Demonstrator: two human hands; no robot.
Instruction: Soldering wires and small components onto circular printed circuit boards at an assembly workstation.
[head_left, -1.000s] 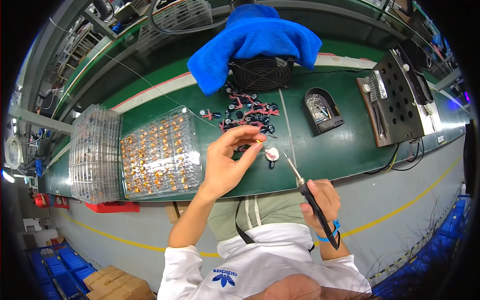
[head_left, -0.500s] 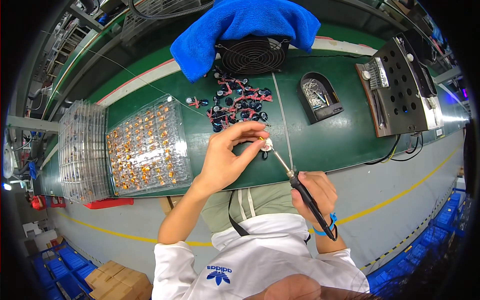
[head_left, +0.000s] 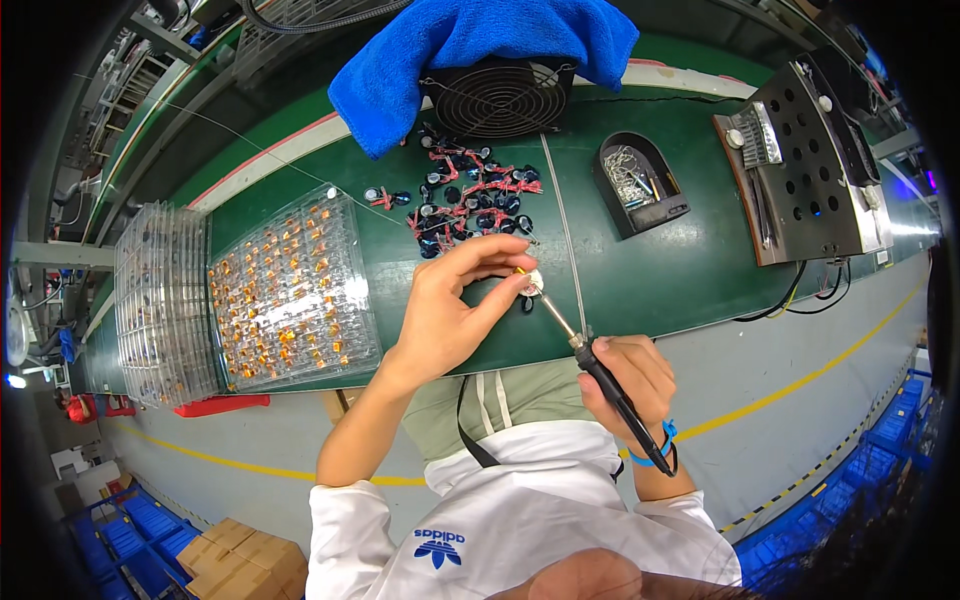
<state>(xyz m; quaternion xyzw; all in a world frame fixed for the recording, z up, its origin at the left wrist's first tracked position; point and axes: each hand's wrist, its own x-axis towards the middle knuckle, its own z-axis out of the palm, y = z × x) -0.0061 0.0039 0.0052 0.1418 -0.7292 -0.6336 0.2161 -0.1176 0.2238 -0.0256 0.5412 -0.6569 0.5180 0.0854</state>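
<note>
My left hand [head_left: 447, 315] pinches a small round white part [head_left: 533, 284] between thumb and fingertips, above the green work surface [head_left: 480, 345]. A bit of yellow shows at its edge; the fingers cover the rest. My right hand [head_left: 634, 385] is closed around the black handle of a soldering iron [head_left: 607, 385]. The iron's metal tip points up and left and reaches the white part, or very nearly so. Beyond my left hand lies a pile of small dark round parts with red wires [head_left: 478, 195]. One dark piece sits just under the white part.
A black fan [head_left: 500, 98] draped with a blue towel [head_left: 480, 45] stands at the back. A black bin [head_left: 640, 185] holds loose metal pieces. Clear trays [head_left: 290, 290] of orange parts lie left, beside stacked trays [head_left: 160, 305]. A perforated metal stand [head_left: 805, 165] is at right.
My view has shifted slightly. Both hands keep their hold, and the iron's tip stays at the white part, with hardly any movement.
</note>
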